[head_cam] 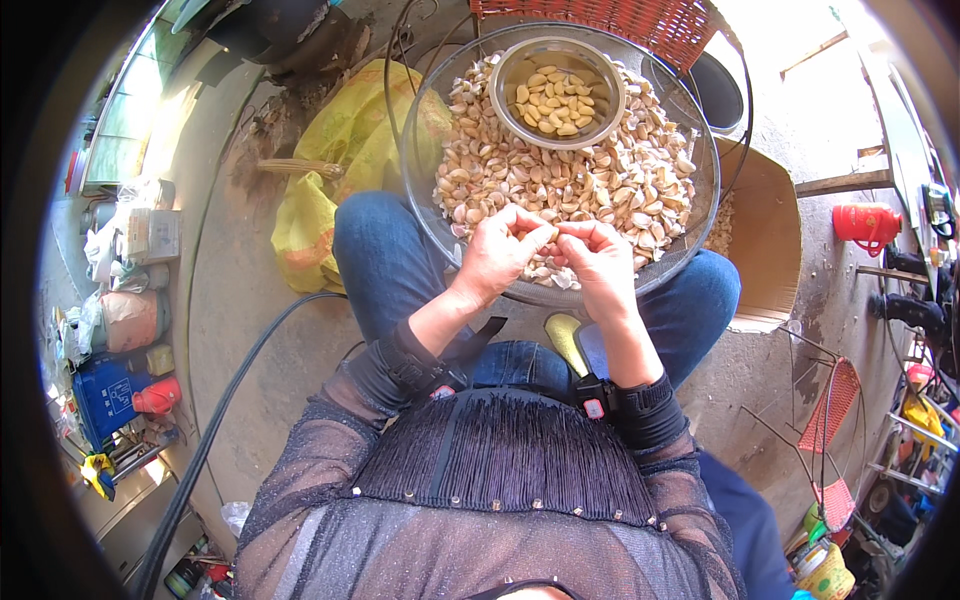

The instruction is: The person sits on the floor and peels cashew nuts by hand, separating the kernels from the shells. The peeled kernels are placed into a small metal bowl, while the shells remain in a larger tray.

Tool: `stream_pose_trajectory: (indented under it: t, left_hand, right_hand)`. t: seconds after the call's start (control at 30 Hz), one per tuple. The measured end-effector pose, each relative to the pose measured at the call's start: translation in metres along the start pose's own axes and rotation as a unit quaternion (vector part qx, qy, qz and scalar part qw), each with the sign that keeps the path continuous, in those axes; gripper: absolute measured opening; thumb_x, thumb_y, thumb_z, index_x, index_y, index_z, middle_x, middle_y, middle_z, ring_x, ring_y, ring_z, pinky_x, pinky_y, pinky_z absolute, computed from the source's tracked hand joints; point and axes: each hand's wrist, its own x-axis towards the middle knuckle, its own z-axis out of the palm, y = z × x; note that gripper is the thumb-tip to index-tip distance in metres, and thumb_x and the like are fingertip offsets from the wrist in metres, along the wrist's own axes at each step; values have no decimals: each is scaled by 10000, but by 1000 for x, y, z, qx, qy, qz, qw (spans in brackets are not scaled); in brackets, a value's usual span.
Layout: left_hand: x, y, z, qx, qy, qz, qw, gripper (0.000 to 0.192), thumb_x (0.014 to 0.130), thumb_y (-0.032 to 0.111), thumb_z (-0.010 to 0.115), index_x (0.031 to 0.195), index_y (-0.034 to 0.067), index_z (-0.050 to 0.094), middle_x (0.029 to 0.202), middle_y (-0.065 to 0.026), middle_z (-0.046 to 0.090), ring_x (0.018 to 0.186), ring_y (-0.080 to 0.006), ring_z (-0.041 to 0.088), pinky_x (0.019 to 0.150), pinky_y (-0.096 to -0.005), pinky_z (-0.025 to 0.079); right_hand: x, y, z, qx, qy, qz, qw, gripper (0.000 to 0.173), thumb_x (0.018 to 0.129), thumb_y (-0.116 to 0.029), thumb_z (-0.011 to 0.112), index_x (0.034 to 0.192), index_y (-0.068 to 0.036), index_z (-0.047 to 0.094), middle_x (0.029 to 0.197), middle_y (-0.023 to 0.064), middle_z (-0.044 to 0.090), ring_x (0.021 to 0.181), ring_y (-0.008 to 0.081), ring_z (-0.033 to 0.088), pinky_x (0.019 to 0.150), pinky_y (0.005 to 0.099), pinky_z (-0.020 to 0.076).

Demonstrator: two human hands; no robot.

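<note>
My left hand (495, 253) and my right hand (600, 262) meet over the near part of a large round mesh tray (415, 196). Pinched between the fingertips of both is a small garlic clove (554, 234), mostly covered by the fingers. Unpeeled garlic cloves (540, 180) and bits of papery skin fill the tray beneath. On top of them, at the tray's far side, sits a steel bowl (501, 112). Several peeled garlic cloves (555, 101) lie inside the bowl. The tray's near rim is over my knees.
A yellow woven sack (360, 127) lies left of the tray, with a corn cob (300, 166) on it. To the right is a cardboard box (761, 240) with skins inside. A red woven chair (600, 19) stands beyond. Black cables (225, 390) curve at left.
</note>
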Motion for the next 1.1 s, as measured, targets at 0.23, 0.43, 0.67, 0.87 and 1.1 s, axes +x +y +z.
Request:
stream_pose_trajectory:
  t: [0.23,0.43,0.67,0.87,1.1]
  left_hand:
    - [0,8,4,14,-40,-11,999,171,892,150,615,985,7,604,875,-41,632,761,-94,592,703,-219,482]
    - [-1,14,0,7,-71,-29,997,212,920,217,580,1037,40,582,883,-47,642,750,-62,582,583,-173,418]
    - [4,12,-8,-100,-67,-124,985,210,928,238,564,1037,60,554,909,-38,634,740,-58,571,543,-168,381]
    - [3,13,-7,-139,-43,-127,981,190,922,234,577,1008,66,556,867,9,588,717,-40,532,553,-164,376]
    - [4,11,-2,-117,-7,-81,990,177,911,211,599,964,50,547,849,7,581,687,-44,521,534,-160,374]
  right_hand:
    - [3,-1,-3,-25,13,-4,1000,157,845,-55,626,965,45,614,792,77,658,671,89,620,645,211,528]
    - [3,-7,-4,2,6,23,1000,150,839,-53,620,962,32,608,784,57,637,616,77,563,585,206,481]
    - [3,-6,-9,172,6,55,984,140,856,-47,580,971,30,597,827,60,603,635,96,551,583,209,475]
    - [1,-10,-6,161,-24,70,984,130,862,-69,588,953,23,598,803,53,611,661,108,590,609,212,501]
    - [-1,-5,7,-39,-17,14,999,237,863,-129,655,1031,32,614,813,33,644,661,53,558,614,186,470]
